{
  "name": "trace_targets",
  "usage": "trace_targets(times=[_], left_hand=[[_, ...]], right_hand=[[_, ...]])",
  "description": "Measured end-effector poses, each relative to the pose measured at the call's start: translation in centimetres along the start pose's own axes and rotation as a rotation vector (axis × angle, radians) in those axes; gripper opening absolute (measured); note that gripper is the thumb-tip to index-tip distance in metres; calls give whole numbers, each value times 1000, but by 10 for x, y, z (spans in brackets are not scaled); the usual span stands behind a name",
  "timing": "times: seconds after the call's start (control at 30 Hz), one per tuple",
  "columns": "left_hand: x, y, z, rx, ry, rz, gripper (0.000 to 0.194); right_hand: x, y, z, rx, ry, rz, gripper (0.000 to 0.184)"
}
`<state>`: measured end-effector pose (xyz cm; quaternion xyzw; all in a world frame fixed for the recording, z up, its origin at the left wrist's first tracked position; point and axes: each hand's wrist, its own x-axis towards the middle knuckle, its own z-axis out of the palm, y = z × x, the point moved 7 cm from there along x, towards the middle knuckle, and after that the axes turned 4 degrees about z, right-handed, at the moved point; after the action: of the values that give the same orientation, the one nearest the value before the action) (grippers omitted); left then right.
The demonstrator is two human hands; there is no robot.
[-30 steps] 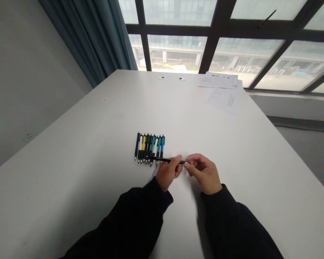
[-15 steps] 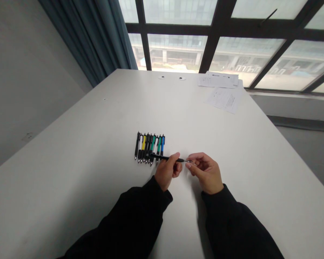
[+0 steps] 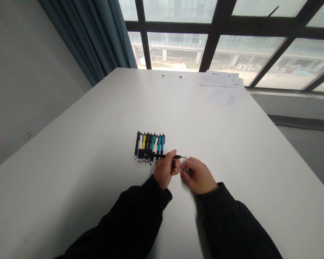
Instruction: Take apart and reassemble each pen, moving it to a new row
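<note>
over the white desk (image 3: 213, 133), the left hand (image 3: 166, 169) has its fingers (image 3: 173, 154) clamped on a black retractable pen (image 3: 164, 156), just beside a row of colored pens (image 3: 149, 146); the right hand (image 3: 198, 176) is blurred, its fingers (image 3: 184, 172) curled together just below the pen's tip

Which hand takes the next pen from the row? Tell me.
Right, probably: the right hand seems free, though blur hides its fingers. The left hand is nearer the row of pens, but it grips a black pen.
</note>
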<state>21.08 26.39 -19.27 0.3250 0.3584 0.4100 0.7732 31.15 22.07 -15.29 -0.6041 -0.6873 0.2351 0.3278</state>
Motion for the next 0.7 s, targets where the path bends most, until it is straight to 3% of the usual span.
trace_targets(times=[0.13, 0.3, 0.4, 0.53, 0.7], left_hand=[[0, 1, 0, 23, 2, 9, 53], [-2, 4, 2, 14, 5, 4, 54], [-2, 4, 3, -7, 3, -2, 54], [-2, 2, 3, -32, -10, -21, 53], [-1, 2, 3, 18, -6, 4, 55]], right_hand=[[0, 0, 9, -80, -109, -6, 4], [0, 2, 8, -85, -107, 1, 2], [0, 4, 7, -70, -80, 12, 4], [0, 3, 2, 71, -28, 13, 20], [-3, 3, -17, 397, 176, 89, 27]])
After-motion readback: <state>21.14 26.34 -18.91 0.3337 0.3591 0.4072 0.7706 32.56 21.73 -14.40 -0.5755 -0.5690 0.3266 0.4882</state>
